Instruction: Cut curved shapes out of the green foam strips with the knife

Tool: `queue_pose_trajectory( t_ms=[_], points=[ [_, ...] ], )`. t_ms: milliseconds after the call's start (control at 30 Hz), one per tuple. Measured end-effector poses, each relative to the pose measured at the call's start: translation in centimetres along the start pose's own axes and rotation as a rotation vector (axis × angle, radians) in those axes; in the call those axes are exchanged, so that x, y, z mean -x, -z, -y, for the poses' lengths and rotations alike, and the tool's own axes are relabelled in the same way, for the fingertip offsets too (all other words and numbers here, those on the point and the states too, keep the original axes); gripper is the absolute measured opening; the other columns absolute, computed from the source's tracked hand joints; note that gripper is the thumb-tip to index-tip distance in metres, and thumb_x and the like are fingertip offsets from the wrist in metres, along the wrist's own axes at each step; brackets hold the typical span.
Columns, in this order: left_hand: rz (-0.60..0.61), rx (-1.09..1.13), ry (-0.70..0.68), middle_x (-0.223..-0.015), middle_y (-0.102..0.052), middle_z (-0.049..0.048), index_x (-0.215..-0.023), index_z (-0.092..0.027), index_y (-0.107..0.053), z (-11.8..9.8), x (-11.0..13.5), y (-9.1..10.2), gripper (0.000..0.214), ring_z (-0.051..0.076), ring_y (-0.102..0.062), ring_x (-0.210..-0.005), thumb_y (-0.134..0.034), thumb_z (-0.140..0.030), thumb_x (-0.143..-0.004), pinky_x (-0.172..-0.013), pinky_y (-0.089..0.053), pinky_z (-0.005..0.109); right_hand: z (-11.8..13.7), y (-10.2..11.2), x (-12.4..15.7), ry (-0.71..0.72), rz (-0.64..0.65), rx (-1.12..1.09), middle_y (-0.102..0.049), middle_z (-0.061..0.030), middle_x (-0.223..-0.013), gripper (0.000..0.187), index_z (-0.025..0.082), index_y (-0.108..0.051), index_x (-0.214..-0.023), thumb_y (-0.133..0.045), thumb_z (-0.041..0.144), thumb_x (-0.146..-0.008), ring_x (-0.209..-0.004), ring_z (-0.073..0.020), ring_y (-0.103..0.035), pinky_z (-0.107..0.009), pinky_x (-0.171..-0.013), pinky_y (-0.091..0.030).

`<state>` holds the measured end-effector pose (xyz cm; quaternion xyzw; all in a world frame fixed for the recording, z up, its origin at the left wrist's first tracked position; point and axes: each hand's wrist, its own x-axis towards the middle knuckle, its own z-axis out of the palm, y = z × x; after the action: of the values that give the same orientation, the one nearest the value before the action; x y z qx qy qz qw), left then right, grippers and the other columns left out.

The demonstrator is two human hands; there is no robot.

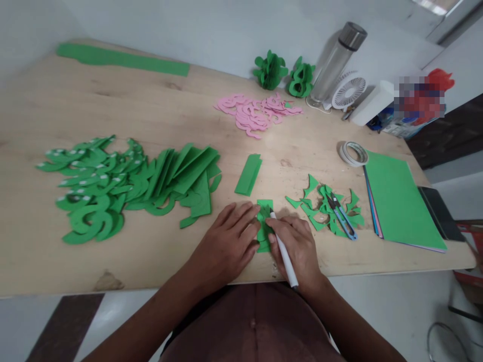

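Observation:
A small green paper piece (264, 246) lies near the table's front edge, partly covered by my hands. My left hand (226, 244) rests flat with its fingers stretched out, the fingertips at the paper's left edge. In my right hand (298, 244) is a white marker pen (286, 259), gripped with its dark tip at the upper part of the paper. Just beyond them lies a folded green paper strip (249, 174). To the right, blue-handled thread snips (342, 216) lie on green paper scraps (314, 217).
Green cutouts (94, 186) and folded green paper (181, 171) are heaped at left. Pink cutouts (252, 113) lie farther back, before two green paper figures (270, 70). A bottle (335, 65), small fan (349, 90), tape rolls (353, 153) and paper stack (403, 201) stand or lie at right.

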<state>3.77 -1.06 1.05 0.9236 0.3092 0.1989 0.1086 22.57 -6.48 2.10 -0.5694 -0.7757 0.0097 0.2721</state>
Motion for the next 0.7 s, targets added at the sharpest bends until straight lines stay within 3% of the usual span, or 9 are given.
queue_pose_trajectory(
  t_ms=[700],
  points=[
    [-0.113, 0.0, -0.035, -0.131, -0.066, 0.012, -0.111, -0.014, -0.067, 0.01, 0.28, -0.03, 0.027, 0.029, -0.056, -0.129, -0.045, -0.024, -0.1, -0.111, -0.044, 0.051, 0.12, 0.0, -0.15, 0.029, -0.019, 0.037, -0.076, -0.0075, -0.094, 0.024, 0.018, -0.065, -0.115, -0.048, 0.016, -0.098, -0.092, -0.0229, -0.064, -0.037, -0.081, -0.044]
  ],
)
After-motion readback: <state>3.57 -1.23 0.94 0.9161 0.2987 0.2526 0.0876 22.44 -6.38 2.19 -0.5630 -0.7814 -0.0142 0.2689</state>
